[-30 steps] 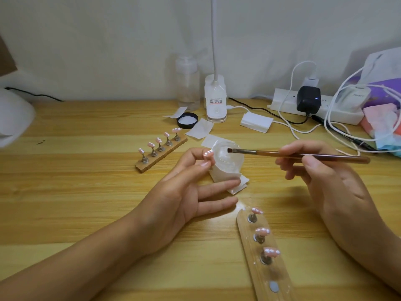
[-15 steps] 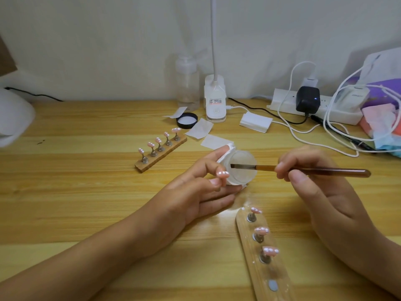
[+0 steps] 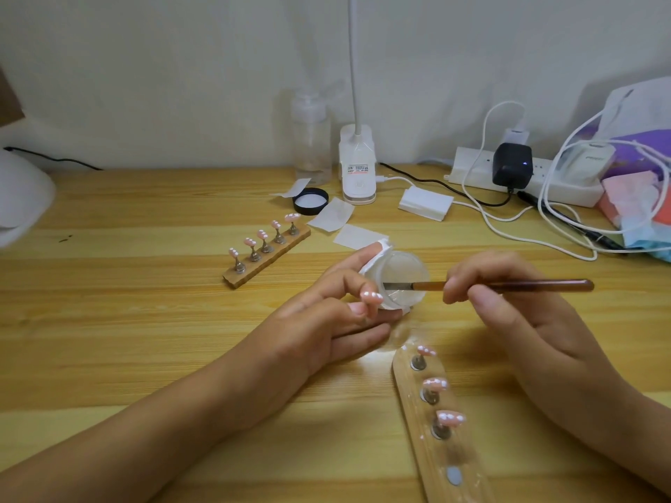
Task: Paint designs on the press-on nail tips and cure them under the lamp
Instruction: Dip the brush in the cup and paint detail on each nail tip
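The left hand [image 3: 319, 321] pinches a pink, white-dotted nail tip [image 3: 372, 296] between thumb and a curled finger. Its straight forefinger props a tilted clear cup [image 3: 406, 270], with a white wipe [image 3: 379, 255] behind it. The right hand [image 3: 515, 321] grips a brown brush [image 3: 537, 285] sideways, with the bristles inside the cup's mouth. On the counter [image 3: 145, 321] between the two forearms lies a wooden holder [image 3: 408, 393] carrying three more tips [image 3: 435, 383]. A second holder [image 3: 268, 261] sits beyond the left hand with five tips [image 3: 262, 234].
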Action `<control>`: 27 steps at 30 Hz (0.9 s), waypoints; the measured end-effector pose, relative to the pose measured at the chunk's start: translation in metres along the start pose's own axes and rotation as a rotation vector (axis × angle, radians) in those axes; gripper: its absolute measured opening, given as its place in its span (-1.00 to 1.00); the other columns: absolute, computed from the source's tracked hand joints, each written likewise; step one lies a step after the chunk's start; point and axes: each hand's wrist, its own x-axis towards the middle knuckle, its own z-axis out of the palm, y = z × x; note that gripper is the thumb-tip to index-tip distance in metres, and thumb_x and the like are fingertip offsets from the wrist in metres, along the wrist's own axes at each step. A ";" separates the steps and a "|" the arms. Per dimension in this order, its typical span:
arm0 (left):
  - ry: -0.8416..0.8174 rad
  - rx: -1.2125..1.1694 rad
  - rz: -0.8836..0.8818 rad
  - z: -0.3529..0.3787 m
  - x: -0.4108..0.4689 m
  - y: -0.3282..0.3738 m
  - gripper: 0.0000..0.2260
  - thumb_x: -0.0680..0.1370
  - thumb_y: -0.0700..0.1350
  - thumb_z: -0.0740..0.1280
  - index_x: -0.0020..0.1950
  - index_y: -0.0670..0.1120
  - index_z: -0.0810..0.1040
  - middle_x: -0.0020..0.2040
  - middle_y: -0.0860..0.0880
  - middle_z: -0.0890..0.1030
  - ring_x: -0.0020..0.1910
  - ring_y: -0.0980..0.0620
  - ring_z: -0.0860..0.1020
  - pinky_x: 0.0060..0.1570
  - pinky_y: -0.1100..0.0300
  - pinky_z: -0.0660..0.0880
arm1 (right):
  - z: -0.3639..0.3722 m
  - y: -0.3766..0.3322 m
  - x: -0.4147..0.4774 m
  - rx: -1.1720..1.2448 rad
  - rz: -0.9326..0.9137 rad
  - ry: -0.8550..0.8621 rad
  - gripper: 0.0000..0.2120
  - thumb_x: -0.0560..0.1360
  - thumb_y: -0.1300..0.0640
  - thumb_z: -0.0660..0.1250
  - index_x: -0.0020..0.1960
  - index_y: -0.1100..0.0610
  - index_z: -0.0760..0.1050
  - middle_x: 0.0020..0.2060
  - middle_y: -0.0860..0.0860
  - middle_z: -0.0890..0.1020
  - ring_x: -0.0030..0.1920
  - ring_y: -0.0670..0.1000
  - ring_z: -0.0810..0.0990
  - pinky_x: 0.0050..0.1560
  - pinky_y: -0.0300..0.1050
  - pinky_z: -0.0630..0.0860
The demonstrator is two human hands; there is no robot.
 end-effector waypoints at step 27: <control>0.008 -0.290 -0.084 -0.010 0.004 0.005 -0.95 0.45 -0.16 0.28 -0.17 -0.11 0.52 -0.06 -0.04 0.66 0.22 -0.36 0.55 0.18 -0.25 0.49 | -0.012 0.011 0.008 0.262 0.141 0.275 -0.73 0.45 0.04 0.16 -0.05 -0.11 0.62 -0.06 -0.10 0.63 -0.03 -0.07 0.56 -0.04 -0.22 0.40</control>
